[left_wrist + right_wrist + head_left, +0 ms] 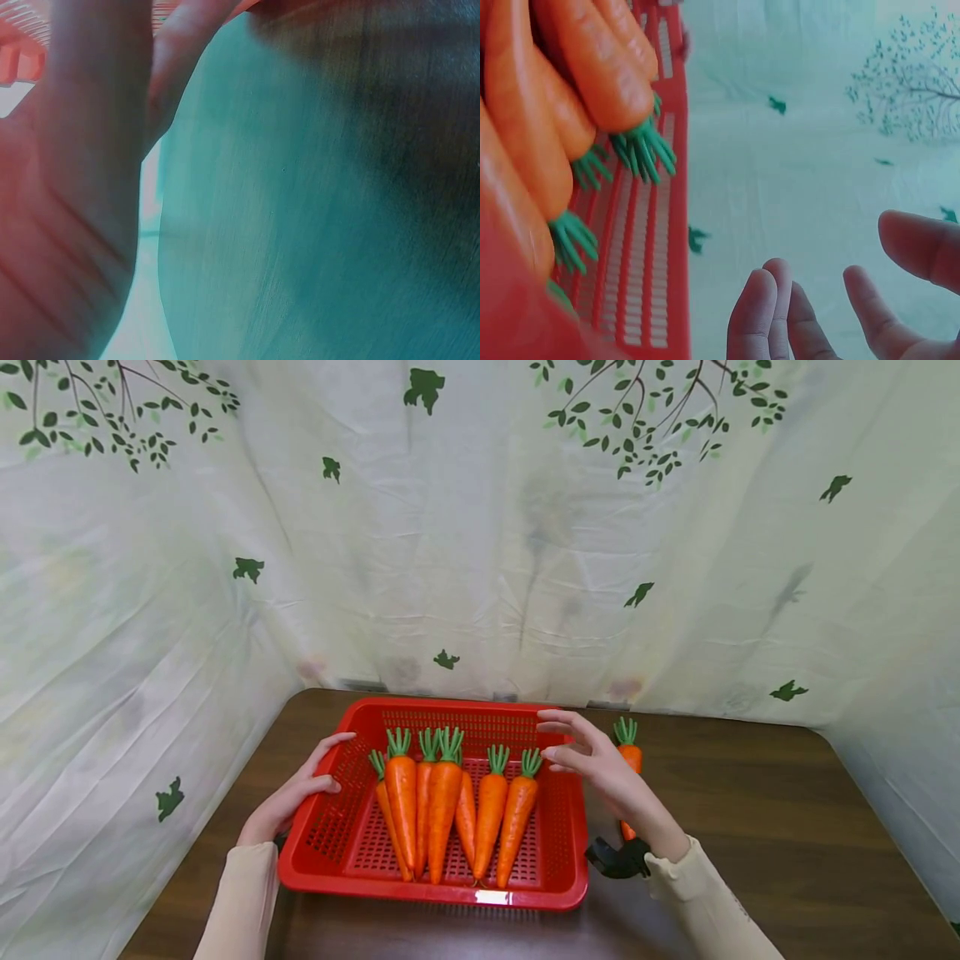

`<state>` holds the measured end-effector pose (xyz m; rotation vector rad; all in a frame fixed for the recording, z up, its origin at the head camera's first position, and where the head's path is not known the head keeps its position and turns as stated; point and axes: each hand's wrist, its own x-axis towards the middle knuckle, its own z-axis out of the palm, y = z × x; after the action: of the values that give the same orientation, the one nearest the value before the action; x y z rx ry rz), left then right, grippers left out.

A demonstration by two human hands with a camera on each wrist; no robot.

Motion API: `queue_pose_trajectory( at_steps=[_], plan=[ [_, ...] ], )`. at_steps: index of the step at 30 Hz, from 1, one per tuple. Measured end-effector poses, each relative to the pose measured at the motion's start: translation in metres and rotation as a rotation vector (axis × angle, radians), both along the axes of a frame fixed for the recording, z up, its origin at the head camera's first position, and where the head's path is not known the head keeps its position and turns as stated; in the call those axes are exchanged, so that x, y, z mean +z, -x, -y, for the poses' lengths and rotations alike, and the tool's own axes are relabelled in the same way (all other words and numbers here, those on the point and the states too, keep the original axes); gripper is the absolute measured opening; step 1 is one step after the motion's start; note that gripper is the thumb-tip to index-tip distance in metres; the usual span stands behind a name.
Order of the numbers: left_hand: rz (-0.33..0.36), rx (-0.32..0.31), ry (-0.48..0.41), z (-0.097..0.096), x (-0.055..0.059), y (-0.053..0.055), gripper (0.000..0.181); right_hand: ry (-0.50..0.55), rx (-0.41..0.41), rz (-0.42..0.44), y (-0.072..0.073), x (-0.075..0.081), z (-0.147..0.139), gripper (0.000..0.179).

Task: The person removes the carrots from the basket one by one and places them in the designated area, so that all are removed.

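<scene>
A red plastic basket [431,897] with slotted walls sits on the table and holds several orange carrots [444,793] with green tops pointing away from me. My left hand [296,789] grips the basket's left rim; in the left wrist view the palm and fingers [97,150] fill the left side, and the grip itself is partly hidden. Over the basket's right rim is my right hand [603,768], fingers spread and loosely bent, holding nothing. One more carrot [630,758] lies outside the basket to the right, partly covered by my right hand and wrist.
A brown wooden table [750,827] extends to the right of the basket. Behind it and at both sides hangs a pale curtain [480,568] with leaf prints. On my right wrist is a black strapped device [618,858], close to the basket's right side.
</scene>
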<state>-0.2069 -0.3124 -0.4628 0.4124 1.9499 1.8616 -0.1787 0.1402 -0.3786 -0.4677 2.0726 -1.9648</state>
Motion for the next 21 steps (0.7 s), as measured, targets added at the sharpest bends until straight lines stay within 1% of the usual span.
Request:
queue_pose_trajectory(
  at_steps=[6,11,21],
  plan=[
    [0.000,0.011,0.003,0.000,0.001,-0.001,0.073,0.016,0.069,0.004,-0.001,-0.003,0.023,0.047],
    [-0.011,0.010,0.002,0.000,0.001,-0.001,0.073,0.023,0.105,0.026,0.001,-0.008,0.040,0.048],
    [-0.006,0.020,0.015,-0.001,0.003,-0.002,0.073,0.044,0.171,0.127,0.004,-0.016,0.068,0.048]
  ],
)
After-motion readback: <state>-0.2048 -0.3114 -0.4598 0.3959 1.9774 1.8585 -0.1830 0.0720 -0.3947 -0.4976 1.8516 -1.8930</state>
